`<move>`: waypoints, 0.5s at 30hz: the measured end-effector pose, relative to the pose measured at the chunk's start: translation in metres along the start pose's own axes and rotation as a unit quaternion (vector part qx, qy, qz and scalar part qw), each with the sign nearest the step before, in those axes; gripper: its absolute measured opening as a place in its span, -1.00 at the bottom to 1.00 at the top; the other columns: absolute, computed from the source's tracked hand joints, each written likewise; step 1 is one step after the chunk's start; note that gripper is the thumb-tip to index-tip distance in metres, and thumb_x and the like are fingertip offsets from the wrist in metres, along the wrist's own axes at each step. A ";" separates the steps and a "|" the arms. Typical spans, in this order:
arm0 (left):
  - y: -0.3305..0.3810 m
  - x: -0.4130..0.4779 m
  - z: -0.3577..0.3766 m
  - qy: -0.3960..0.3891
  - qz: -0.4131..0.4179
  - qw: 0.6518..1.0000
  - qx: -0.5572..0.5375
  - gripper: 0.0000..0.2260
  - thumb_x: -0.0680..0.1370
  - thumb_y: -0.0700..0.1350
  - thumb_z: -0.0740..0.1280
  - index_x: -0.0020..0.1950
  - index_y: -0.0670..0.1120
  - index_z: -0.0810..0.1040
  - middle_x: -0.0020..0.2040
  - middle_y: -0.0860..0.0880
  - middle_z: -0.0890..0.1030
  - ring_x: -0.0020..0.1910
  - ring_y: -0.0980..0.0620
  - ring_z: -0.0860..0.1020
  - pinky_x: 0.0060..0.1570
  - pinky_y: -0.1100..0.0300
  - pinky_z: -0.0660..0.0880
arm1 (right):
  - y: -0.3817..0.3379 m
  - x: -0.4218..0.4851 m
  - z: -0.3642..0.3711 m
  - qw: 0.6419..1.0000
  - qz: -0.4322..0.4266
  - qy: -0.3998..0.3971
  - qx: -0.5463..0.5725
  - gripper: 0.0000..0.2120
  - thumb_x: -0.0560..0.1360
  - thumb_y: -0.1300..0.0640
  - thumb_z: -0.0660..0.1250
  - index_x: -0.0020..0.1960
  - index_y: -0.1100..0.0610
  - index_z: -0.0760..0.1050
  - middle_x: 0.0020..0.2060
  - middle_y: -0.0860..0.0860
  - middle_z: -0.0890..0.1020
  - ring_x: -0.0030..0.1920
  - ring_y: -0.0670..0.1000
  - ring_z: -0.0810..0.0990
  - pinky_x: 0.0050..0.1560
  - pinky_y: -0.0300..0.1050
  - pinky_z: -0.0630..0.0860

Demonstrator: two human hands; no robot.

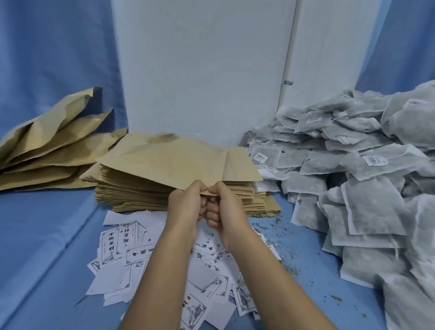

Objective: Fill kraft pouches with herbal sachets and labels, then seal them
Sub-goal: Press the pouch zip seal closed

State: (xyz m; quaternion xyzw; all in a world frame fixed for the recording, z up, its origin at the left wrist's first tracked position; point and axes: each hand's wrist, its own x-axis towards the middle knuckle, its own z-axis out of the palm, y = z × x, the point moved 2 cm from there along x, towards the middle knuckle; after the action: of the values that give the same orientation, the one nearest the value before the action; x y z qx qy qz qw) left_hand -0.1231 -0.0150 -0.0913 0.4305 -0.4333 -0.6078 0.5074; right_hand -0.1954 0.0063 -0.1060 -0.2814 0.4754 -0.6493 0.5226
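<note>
Above the stack [136, 194], my left hand [185, 203] and right hand [224, 209] pinch a flat kraft pouch [167, 160]; sachets [359, 169], labels [124, 255] and sealing apparently remain.

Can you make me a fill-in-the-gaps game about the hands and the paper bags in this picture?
1. Count them: ___ hands pinch the kraft pouch, the left hand and the right hand.
2. The white labels lie on a ___ cloth.
3. The sachets are heaped on the right, the loose pouches on the ___.
Missing words: two, blue, left.
</note>
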 end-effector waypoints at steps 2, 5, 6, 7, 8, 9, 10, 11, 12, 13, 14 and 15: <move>0.000 -0.001 0.002 0.006 0.005 1.000 0.002 -0.71 0.47 -0.22 0.26 -0.46 -0.15 0.37 -0.64 0.03 0.29 -0.68 0.12 0.19 -0.63 0.39 0.12 | -0.002 0.000 0.000 0.999 0.002 0.009 0.050 -0.68 0.48 0.23 0.16 -0.44 0.12 0.24 -0.66 -0.04 0.30 -0.68 -0.13 0.11 -0.65 -0.31 0.02; 0.001 -0.001 0.000 0.031 0.013 0.999 -0.022 -0.78 0.49 -0.19 0.22 -0.36 -0.12 0.32 -0.63 0.03 0.25 -0.67 0.11 0.15 -0.63 0.39 0.09 | -0.004 0.003 -0.002 0.993 0.016 0.027 0.117 -0.70 0.48 0.24 0.15 -0.39 0.08 0.18 -0.66 -0.07 0.18 -0.69 -0.13 0.05 -0.67 -0.31 -0.03; 0.001 0.001 -0.001 0.040 0.017 0.999 -0.029 -0.79 0.49 -0.20 0.21 -0.34 -0.10 0.29 -0.64 0.04 0.24 -0.66 0.12 0.14 -0.62 0.36 0.08 | -0.004 0.002 -0.003 0.992 0.014 0.031 0.119 -0.70 0.48 0.24 0.15 -0.38 0.07 0.17 -0.66 -0.08 0.15 -0.69 -0.13 0.04 -0.66 -0.31 -0.04; 0.001 0.002 -0.002 0.047 0.020 0.998 -0.030 -0.78 0.48 -0.21 0.21 -0.35 -0.09 0.27 -0.64 0.05 0.24 -0.66 0.12 0.14 -0.60 0.32 0.10 | -0.003 0.001 -0.002 0.993 0.011 0.035 0.115 -0.70 0.48 0.24 0.16 -0.37 0.07 0.17 -0.66 -0.09 0.15 -0.68 -0.13 0.05 -0.66 -0.31 -0.03; 0.002 0.003 -0.004 0.052 0.024 0.998 -0.025 -0.77 0.48 -0.21 0.22 -0.36 -0.08 0.27 -0.64 0.05 0.25 -0.65 0.11 0.15 -0.56 0.27 0.13 | -0.002 0.001 -0.001 0.993 0.009 0.037 0.109 -0.70 0.48 0.23 0.17 -0.37 0.07 0.17 -0.66 -0.08 0.15 -0.68 -0.12 0.05 -0.66 -0.31 -0.02; 0.001 0.003 -0.004 0.055 0.027 0.998 -0.018 -0.77 0.48 -0.20 0.22 -0.37 -0.09 0.28 -0.63 0.04 0.28 -0.64 0.11 0.17 -0.53 0.25 0.16 | -0.001 0.000 0.000 0.994 0.009 0.037 0.102 -0.71 0.48 0.21 0.17 -0.37 0.07 0.17 -0.64 -0.07 0.15 -0.66 -0.11 0.05 -0.65 -0.31 -0.02; 0.001 0.004 -0.005 0.052 0.029 0.998 -0.013 -0.76 0.48 -0.20 0.23 -0.38 -0.10 0.30 -0.63 0.03 0.30 -0.64 0.11 0.19 -0.53 0.26 0.18 | -0.001 0.000 0.001 0.995 0.008 0.032 0.090 -0.71 0.49 0.19 0.17 -0.38 0.08 0.18 -0.62 -0.06 0.16 -0.65 -0.11 0.05 -0.64 -0.30 -0.01; 0.001 0.004 -0.006 0.043 0.029 0.999 -0.011 -0.76 0.48 -0.19 0.24 -0.39 -0.11 0.31 -0.63 0.02 0.31 -0.65 0.11 0.21 -0.56 0.29 0.18 | -0.001 0.000 0.001 0.997 0.008 0.025 0.072 -0.71 0.49 0.17 0.16 -0.38 0.08 0.18 -0.60 -0.04 0.17 -0.63 -0.10 0.06 -0.63 -0.29 0.00; 0.001 0.004 -0.006 0.030 0.026 0.999 -0.010 -0.76 0.49 -0.18 0.24 -0.38 -0.13 0.33 -0.62 0.01 0.32 -0.65 0.11 0.22 -0.60 0.33 0.17 | -0.002 0.000 0.001 0.998 0.007 0.020 0.055 -0.70 0.50 0.15 0.16 -0.39 0.09 0.20 -0.59 -0.03 0.18 -0.63 -0.09 0.06 -0.61 -0.28 0.00; 0.001 0.003 -0.006 0.017 0.020 1.000 -0.010 -0.76 0.50 -0.16 0.24 -0.37 -0.14 0.35 -0.62 0.01 0.32 -0.66 0.10 0.22 -0.63 0.36 0.15 | -0.004 0.000 0.001 0.999 0.007 0.018 0.045 -0.69 0.51 0.14 0.16 -0.40 0.10 0.21 -0.61 -0.03 0.19 -0.63 -0.09 0.07 -0.61 -0.27 0.01; 0.002 0.004 -0.007 0.012 0.012 1.000 -0.010 -0.76 0.51 -0.14 0.24 -0.36 -0.15 0.36 -0.62 0.01 0.31 -0.66 0.10 0.21 -0.64 0.37 0.13 | -0.005 0.000 -0.001 0.999 0.006 0.019 0.045 -0.68 0.51 0.15 0.15 -0.40 0.11 0.22 -0.63 -0.05 0.20 -0.64 -0.09 0.09 -0.61 -0.28 0.01; 0.003 0.005 -0.008 0.016 0.007 1.000 -0.014 -0.75 0.51 -0.13 0.24 -0.36 -0.16 0.37 -0.63 0.02 0.29 -0.67 0.11 0.19 -0.64 0.37 0.10 | -0.007 0.000 -0.002 0.999 0.004 0.022 0.049 -0.69 0.51 0.17 0.15 -0.40 0.12 0.23 -0.65 -0.06 0.21 -0.65 -0.10 0.09 -0.61 -0.29 0.01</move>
State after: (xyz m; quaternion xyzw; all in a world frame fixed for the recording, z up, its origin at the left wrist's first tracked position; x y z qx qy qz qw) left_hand -0.1148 -0.0205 -0.0911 0.4302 -0.4197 -0.6030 0.5245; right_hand -0.1995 0.0072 -0.1004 -0.2388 0.4557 -0.6758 0.5278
